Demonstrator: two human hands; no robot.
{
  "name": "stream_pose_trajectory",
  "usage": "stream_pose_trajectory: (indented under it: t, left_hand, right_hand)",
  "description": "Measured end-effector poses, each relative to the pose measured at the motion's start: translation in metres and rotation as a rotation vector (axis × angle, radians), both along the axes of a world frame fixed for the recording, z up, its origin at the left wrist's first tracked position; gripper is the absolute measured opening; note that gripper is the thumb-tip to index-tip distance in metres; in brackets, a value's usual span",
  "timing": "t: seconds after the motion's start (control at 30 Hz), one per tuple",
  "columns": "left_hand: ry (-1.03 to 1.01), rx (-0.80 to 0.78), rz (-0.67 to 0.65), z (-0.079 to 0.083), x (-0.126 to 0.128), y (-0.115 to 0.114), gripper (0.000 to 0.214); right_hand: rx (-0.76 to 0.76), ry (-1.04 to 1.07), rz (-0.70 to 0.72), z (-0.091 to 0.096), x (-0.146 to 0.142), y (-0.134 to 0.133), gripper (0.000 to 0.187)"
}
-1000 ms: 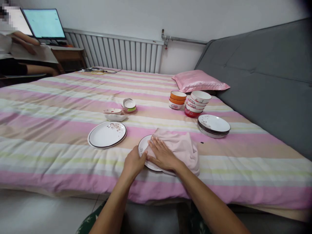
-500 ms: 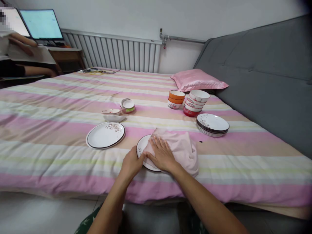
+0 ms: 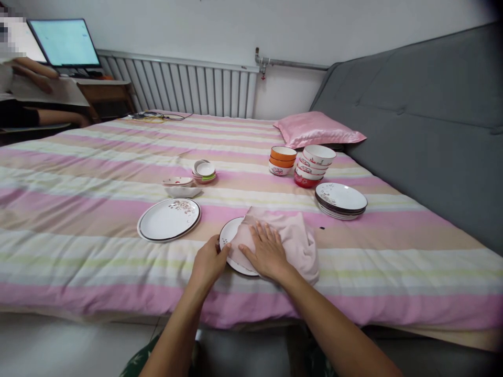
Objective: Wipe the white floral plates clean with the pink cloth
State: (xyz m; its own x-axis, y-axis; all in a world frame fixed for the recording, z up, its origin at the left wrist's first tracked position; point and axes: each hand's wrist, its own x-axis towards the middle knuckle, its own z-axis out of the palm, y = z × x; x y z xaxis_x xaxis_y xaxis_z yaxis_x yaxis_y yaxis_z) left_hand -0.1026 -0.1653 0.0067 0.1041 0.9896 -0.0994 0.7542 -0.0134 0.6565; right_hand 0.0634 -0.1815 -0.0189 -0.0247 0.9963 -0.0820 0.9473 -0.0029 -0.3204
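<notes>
A white plate (image 3: 229, 230) with a dark rim and a small flower print lies on the bed near its front edge. My left hand (image 3: 210, 258) grips the plate's left rim, thumb on top and fingers beneath or behind it. Over the plate's right part spreads a pale pink cloth (image 3: 295, 235), bunched up toward the right. Flat on this cloth rests my right hand (image 3: 269, 252), its fingers spread, pressing it against the plate. Most of the plate's right side is hidden by the cloth.
Left of my hands lies an oval plate (image 3: 168, 222), with small dishes (image 3: 183, 189) and little bowls (image 3: 205, 170) behind. At right stand stacked plates (image 3: 341, 198), orange bowls (image 3: 283, 156) and white-and-red bowls (image 3: 314, 165). A pink pillow (image 3: 318, 130) lies farther back. A person (image 3: 31, 84) sits far left.
My right hand has slid slightly to the right over the cloth, its thumb moving away from my left thumb. The left hand keeps its hold on the plate's rim.
</notes>
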Motion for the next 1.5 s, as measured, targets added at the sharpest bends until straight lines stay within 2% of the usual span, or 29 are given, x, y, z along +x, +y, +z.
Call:
stream_pose_trajectory:
  t: [0.13,0.23,0.37,0.5,0.63,0.77,1.07,1.23,1.5]
  left_hand:
    - [-0.075,0.055,0.005,-0.003,0.0,0.002,0.029]
    - [-0.351,0.075,0.033,-0.008,0.005,0.003,0.028]
    - [-0.774,-0.037,0.12,-0.004,0.017,-0.004,0.04]
    - [-0.958,-0.174,0.172,0.006,0.029,-0.013,0.048]
    - [-0.989,-0.171,0.197,0.007,0.034,-0.015,0.052]
    - [-1.01,-0.146,0.164,0.005,0.035,-0.014,0.05]
    - [-1.032,-0.123,0.04,0.016,0.037,-0.017,0.047]
    - [-1.023,-0.129,-0.009,0.02,0.037,-0.019,0.046]
    - [-1.082,-0.112,-0.098,0.024,0.037,-0.023,0.044]
  right_hand:
    - [-0.011,0.008,-0.052,-0.001,0.005,-0.007,0.082]
    - [0.014,0.015,-0.078,-0.004,0.007,-0.011,0.082]
    - [0.049,0.035,-0.096,-0.008,0.009,-0.015,0.08]
    - [0.141,0.065,-0.08,-0.008,0.011,-0.019,0.071]
    - [0.283,0.129,-0.024,-0.004,0.013,-0.021,0.054]
    - [0.374,0.249,-0.026,0.001,0.017,-0.02,0.044]
    - [0.379,0.446,-0.067,0.005,0.027,-0.016,0.042]
    - [0.419,0.41,-0.087,0.005,0.026,-0.016,0.044]
    - [0.634,0.244,-0.025,-0.003,0.025,-0.007,0.051]
